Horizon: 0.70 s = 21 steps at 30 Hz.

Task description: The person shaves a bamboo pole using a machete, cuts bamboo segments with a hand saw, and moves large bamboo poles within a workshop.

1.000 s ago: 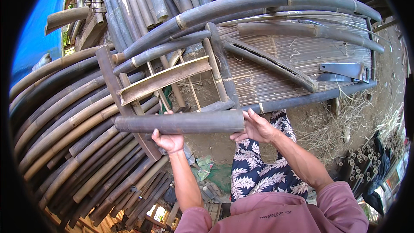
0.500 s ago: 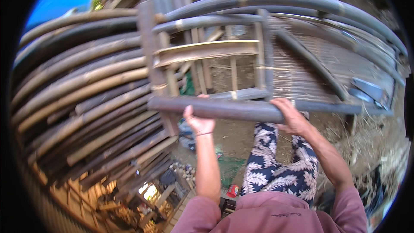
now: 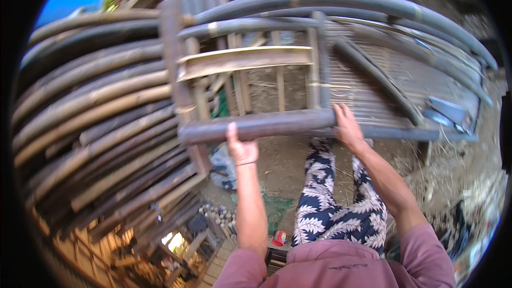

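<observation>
A short, thick, dark bamboo pole (image 3: 288, 122) lies crosswise in front of me, along the near side of a bamboo frame (image 3: 322, 53). My left hand (image 3: 243, 148) is closed around its left part, the thumb up on the near side and the other fingers hidden behind and under the pole. My right hand (image 3: 348, 127) grips the right end, with the fingers over the far side. The pole covers most of the frame's near rail. Whether it rests on the frame or is held just above it I cannot tell.
A rack of stacked bamboo poles (image 3: 101, 96) stands at the left. On the slatted bamboo surface (image 3: 368, 90) at the right lie a loose pole (image 3: 378, 82) and a bluish metal tool (image 3: 448, 111). A red can (image 3: 279, 238) is on the ground near my legs.
The pole's right end has swung away from me with my right hand, so it now slants slightly upward to the right. My left hand keeps its hold.
</observation>
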Available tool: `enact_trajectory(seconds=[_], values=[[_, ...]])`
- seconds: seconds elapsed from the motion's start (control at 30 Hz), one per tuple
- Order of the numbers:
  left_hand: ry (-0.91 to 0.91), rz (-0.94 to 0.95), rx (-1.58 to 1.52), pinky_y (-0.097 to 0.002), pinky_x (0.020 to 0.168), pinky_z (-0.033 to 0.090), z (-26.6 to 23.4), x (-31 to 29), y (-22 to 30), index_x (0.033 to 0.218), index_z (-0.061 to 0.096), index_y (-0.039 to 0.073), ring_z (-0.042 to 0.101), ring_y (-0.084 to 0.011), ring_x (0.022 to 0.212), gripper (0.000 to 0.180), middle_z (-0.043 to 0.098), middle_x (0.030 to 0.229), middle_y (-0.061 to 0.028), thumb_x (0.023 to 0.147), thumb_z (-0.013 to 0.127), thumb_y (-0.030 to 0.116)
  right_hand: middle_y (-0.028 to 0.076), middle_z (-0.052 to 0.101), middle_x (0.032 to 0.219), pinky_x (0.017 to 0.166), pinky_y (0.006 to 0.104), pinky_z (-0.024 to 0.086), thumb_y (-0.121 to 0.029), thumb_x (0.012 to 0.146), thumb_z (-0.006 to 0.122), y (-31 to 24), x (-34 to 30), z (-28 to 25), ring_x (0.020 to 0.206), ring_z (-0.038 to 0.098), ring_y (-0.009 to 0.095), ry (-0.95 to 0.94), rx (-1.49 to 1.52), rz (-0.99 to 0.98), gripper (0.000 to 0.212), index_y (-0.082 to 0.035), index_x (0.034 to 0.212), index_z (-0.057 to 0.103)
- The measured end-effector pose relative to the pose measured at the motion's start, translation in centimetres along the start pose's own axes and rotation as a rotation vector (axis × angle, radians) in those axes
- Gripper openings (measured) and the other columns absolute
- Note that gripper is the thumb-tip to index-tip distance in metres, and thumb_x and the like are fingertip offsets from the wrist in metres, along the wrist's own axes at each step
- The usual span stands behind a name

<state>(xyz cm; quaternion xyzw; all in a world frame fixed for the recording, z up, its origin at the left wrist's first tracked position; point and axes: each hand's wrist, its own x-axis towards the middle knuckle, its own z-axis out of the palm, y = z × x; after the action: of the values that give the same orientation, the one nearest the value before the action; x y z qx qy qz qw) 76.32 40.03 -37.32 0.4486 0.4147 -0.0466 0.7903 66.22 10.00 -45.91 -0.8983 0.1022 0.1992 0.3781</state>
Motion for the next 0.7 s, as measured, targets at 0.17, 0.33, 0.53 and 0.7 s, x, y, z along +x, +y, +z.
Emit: enact_trajectory(seconds=[0.17, 0.33, 0.53, 0.7], values=[[0.02, 0.085, 0.073, -0.0582, 0.1, 0.041, -0.5, 2.9, 0.0, 0.127, 0.047, 0.006, 0.052, -0.0327, 0.116, 0.067, 0.054, 0.126, -0.0131, 0.077, 0.07, 0.045, 0.035, 0.034, 0.142, 0.115, 0.0391, 0.027, -0.024, 0.075, 0.068, 0.6, 3.0, 4.8, 0.135, 0.034, 0.042, -0.034, 0.454, 0.409, 0.092, 0.013, 0.144, 0.02], [0.011, 0.046, 0.118, -0.0611, 0.102, 0.038, -0.1, 4.1, -0.2, 0.13, 0.046, 0.007, 0.048, -0.0345, 0.12, 0.071, 0.05, 0.131, -0.0145, 0.075, 0.072, 0.046, 0.029, 0.04, 0.142, 0.111, 0.0391, 0.032, -0.026, 0.081, 0.065, -0.6, 3.5, 7.7, 0.133, 0.04, 0.038, 0.069, 0.785, 0.526, 0.077, 0.007, 0.142, 0.031], [-0.035, 0.006, 0.223, -0.0593, 0.104, 0.037, -0.1, 5.1, 0.9, 0.13, 0.047, 0.006, 0.048, -0.0325, 0.121, 0.071, 0.051, 0.132, -0.0131, 0.075, 0.075, 0.042, 0.025, 0.05, 0.134, 0.107, 0.0413, 0.037, -0.025, 0.085, 0.063, 0.3, 3.1, 8.9, 0.125, 0.048, 0.038, 0.229, 0.813, 0.499, 0.06, 0.003, 0.135, 0.044], [-0.022, 0.024, 0.29, -0.0603, 0.106, 0.033, -0.7, 5.0, 1.9, 0.131, 0.049, 0.005, 0.046, -0.0321, 0.125, 0.07, 0.051, 0.135, -0.0129, 0.077, 0.076, 0.041, 0.025, 0.052, 0.132, 0.107, 0.0423, 0.037, -0.038, 0.092, 0.056, 0.7, 2.8, 9.6, 0.125, 0.048, 0.039, 0.255, 0.849, 0.471, 0.058, 0.001, 0.133, 0.047]])
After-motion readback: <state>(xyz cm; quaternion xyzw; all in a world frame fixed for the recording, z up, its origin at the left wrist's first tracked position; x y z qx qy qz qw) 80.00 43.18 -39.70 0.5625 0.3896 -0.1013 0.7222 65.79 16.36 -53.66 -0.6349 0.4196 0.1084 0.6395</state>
